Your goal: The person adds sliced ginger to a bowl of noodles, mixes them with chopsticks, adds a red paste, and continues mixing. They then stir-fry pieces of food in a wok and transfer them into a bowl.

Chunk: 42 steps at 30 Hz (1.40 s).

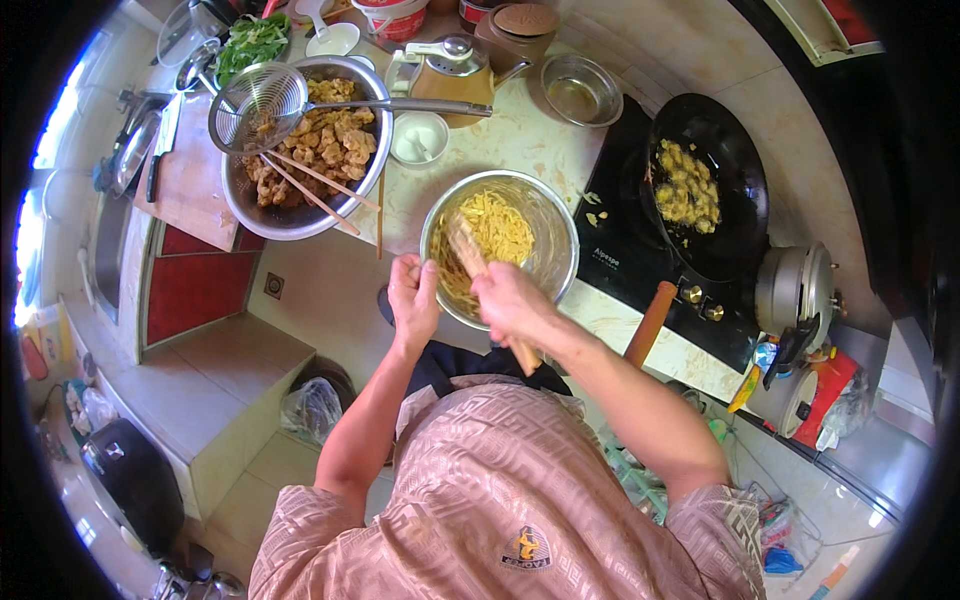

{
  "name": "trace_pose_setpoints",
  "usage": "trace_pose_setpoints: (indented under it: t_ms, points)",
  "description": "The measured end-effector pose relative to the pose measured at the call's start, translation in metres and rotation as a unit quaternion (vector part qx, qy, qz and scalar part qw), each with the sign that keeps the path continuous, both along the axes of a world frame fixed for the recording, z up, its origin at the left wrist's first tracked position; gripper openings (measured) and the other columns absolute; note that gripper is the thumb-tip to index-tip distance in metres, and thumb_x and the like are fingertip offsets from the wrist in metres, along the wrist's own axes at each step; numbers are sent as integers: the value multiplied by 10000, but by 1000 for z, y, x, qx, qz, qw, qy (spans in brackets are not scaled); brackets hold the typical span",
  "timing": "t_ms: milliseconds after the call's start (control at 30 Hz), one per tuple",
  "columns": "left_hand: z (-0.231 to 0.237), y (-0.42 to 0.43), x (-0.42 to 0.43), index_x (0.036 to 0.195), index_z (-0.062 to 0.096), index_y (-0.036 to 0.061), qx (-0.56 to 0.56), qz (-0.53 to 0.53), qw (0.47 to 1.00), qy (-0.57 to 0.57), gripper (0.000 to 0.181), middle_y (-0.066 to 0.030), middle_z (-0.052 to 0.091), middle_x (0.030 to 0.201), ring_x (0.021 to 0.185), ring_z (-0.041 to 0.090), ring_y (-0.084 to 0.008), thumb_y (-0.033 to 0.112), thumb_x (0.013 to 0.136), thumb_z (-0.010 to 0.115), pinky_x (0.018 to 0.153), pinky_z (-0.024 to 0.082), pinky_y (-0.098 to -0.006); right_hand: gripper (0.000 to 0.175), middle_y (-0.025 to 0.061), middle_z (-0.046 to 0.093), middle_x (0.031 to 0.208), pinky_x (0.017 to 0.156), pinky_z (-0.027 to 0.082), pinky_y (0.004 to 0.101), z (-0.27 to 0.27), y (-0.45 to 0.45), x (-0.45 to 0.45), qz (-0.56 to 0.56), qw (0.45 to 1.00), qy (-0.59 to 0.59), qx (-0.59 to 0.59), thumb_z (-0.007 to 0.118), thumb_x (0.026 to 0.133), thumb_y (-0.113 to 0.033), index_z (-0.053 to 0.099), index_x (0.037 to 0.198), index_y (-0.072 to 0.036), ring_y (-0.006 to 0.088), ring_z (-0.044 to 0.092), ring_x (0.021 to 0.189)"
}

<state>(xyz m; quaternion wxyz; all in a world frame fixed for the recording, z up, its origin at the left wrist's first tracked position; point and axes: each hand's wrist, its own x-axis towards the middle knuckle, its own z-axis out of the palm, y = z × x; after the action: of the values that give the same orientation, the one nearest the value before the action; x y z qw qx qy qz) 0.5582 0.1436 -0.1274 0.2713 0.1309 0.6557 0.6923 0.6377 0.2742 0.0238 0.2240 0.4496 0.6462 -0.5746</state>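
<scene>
A stainless steel mixing bowl stands at the counter's front edge, with yellow batter-coated strips inside. My left hand grips its left rim, thumb up and fingers curled. In my right hand is a wooden stirring utensil, slanting down into the strips. Motion blurs its far end, so I cannot tell whether it is a bundle of chopsticks or a single paddle. Its lower end sticks out below my fist.
Left of the mixing bowl, a large metal bowl of fried pieces carries a skimmer and chopsticks. A knife lies on the cutting board. Right, a black wok holds frying pieces on the cooktop; its wooden handle juts forward.
</scene>
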Motion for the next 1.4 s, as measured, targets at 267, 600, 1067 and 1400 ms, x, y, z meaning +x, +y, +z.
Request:
trace_pose_setpoints:
  t_ms: [267,600,1067,1400]
  points:
    - [11,-29,-1,963,468,50,6,-109,988,-113,142,-20,576,757,593,563,-91,171,979,540,531,512,-238,253,38,483,585,334,363,310,-16,-29,30,-133,987,-29,-86,405,966,-200,532,961,19,136,447,375]
    - [-10,-48,18,956,501,35,79,-147,959,-229,150,-83,640,921,773,652,-158,179,997,499,695,591,-330,256,48,515,607,344,401,287,-16,-37,50,-54,988,-87,-118,432,971,-212,556,956,11,135,473,379]
    - [-4,-45,27,767,508,26,48,-73,992,-96,163,-40,581,690,529,558,-99,29,925,543,471,494,-245,259,130,633,752,572,539,386,-37,15,77,376,905,-162,113,471,947,-206,619,1008,-2,233,633,625]
    - [12,-48,26,692,499,24,-15,-73,992,99,205,-21,561,546,501,523,-58,-5,842,636,450,381,-228,268,196,680,927,740,552,454,-25,-7,76,307,914,-180,193,518,869,-90,638,1085,15,319,685,824]
